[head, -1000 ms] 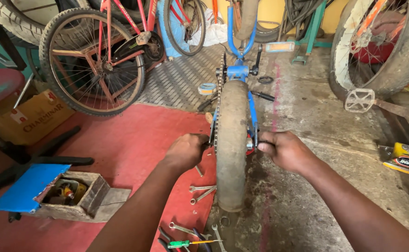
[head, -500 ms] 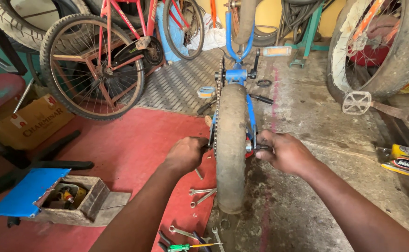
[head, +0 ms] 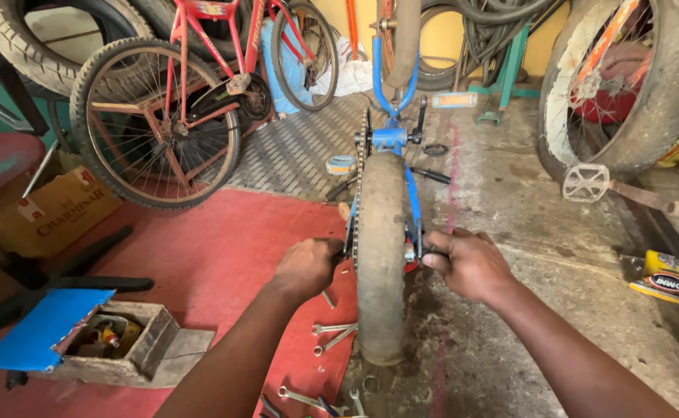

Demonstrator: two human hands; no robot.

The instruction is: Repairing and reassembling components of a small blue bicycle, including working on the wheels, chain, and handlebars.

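Note:
A blue bicycle frame (head: 392, 139) stands upside down in front of me, its dusty rear tyre (head: 380, 255) pointing toward me and the chain (head: 357, 182) on its left side. My left hand (head: 307, 267) is closed at the left end of the wheel axle, apparently on a dark tool. My right hand (head: 467, 263) is closed on a dark tool at the right end of the axle. What each hand grips is mostly hidden by the fingers.
Several spanners (head: 332, 334) lie on the red mat (head: 208, 263) under the wheel. A wooden box (head: 142, 344) with small parts and a blue sheet (head: 41, 340) sits left. A red bicycle (head: 169, 116), tyres (head: 649, 85), a cardboard box (head: 53, 213) and a yellow tin (head: 659, 275) surround the spot.
Both hands stay at the axle ends; the right hand has shifted slightly lower and outward. The view has drifted a little.

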